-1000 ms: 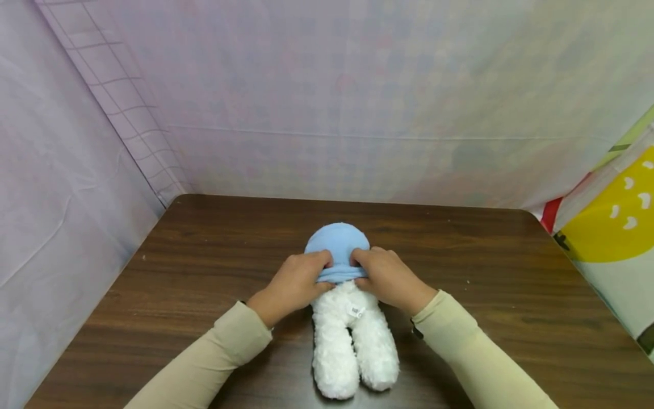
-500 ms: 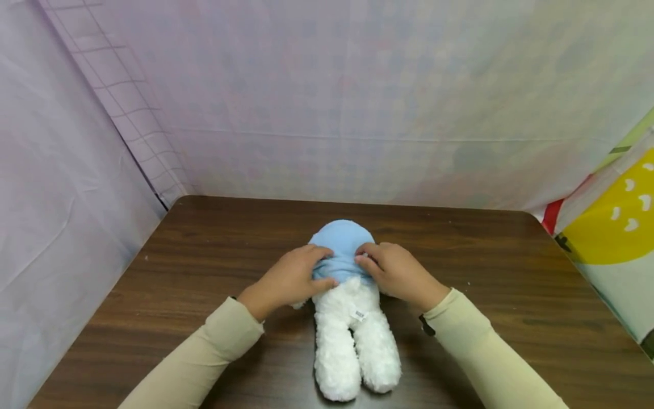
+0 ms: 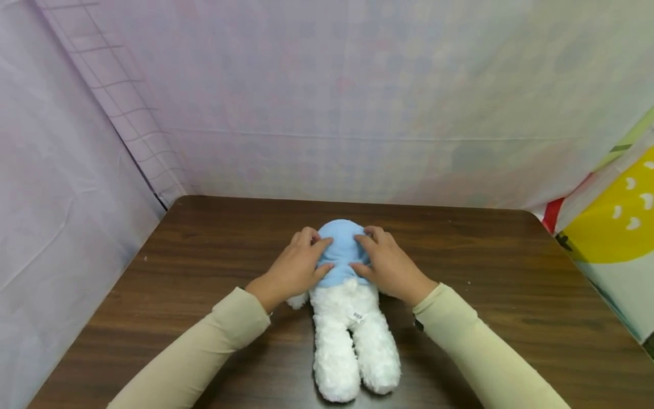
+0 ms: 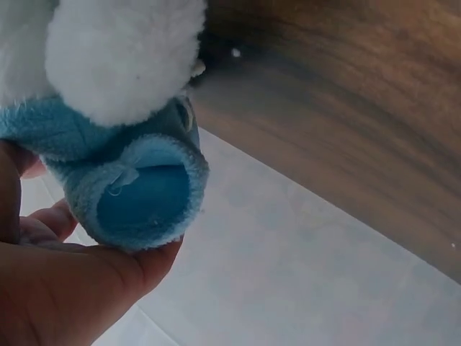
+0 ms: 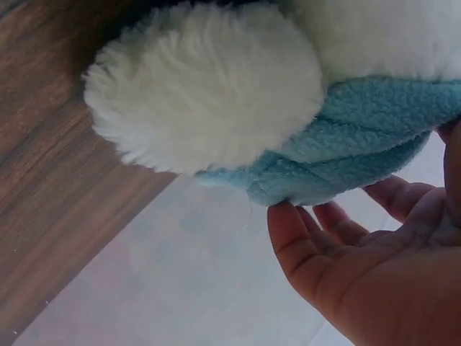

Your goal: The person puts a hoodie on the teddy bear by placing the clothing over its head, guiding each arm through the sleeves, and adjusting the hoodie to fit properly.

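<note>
A white plush toy (image 3: pixel 344 298) is laid on the counter (image 3: pixel 204 255).
Its blue garment (image 3: pixel 343 253) is grasped at both sides by the left hand (image 3: pixel 291 270) and right hand (image 3: pixel 393 270), seemingly for even control.

You have a brown counter (image 3: pixel 179 255) with wood lines and round corners. Behind it you see a pale cloth wall (image 3: pixel 357 85) with faint checks. A whitish cloth (image 3: pixel 66 199) hangs at your left. A big yellow shape (image 3: pixel 598 233) with white marks is at your right.
</note>
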Available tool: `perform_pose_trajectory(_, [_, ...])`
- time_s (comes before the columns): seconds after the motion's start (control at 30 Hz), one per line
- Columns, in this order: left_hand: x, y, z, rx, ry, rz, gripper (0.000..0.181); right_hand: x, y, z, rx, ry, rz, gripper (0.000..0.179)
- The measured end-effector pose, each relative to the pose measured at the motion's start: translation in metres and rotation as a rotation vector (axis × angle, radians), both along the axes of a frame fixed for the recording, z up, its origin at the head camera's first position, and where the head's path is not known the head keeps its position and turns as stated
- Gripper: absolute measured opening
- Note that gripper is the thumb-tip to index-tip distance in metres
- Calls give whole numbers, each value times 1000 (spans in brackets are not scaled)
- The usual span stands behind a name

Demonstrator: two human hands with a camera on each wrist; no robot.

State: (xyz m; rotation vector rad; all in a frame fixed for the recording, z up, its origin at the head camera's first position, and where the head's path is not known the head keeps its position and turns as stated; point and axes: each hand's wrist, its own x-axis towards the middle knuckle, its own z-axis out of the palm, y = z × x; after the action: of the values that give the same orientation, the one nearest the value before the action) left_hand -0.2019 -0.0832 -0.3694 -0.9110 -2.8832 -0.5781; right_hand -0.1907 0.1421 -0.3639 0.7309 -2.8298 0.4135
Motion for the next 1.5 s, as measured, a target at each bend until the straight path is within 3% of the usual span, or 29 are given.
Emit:
perform_pose_trajectory(0.1, [2, 1, -1, -2, 21, -4, 49, 0, 1, -1, -14, -14, 11, 51])
perform_pose_trajectory(0.3, [4, 1, -5, 36, 67, -17, 30, 0, 1, -5, -40, 41, 47, 20])
perform_pose_trajectory(0.5, [2, 3, -10, 39, 98, -22, 19, 2, -1, -7, -9, 97, 65, 18])
perform_pose_trajectory(0.57, [3, 3, -11, 21, 148, -38, 19, 2, -2, -7, 7, 120, 62, 18])
perform_pose_trajectory(0.73, [4, 1, -19, -26, 347, -118, 18, 2, -5, -7, 38, 169, 70, 17])
perform_pose_trajectory(0.87, [6, 2, -22, 17, 442, -143, 13, 3, -5, -8, 43, 197, 87, 15])
perform_pose_trajectory(1.03, [8, 4, -25, 76, 463, -119, 10, 1, -6, -10, 19, 192, 92, 16])
perform_pose_trajectory(1.33, [10, 5, -25, 27, 437, -79, 20, 3, -9, -12, 24, 194, 77, 21])
perform_pose_trajectory(1.5, [10, 6, -28, 5, 500, -93, 26, 7, -11, -12, 48, 218, 77, 23])
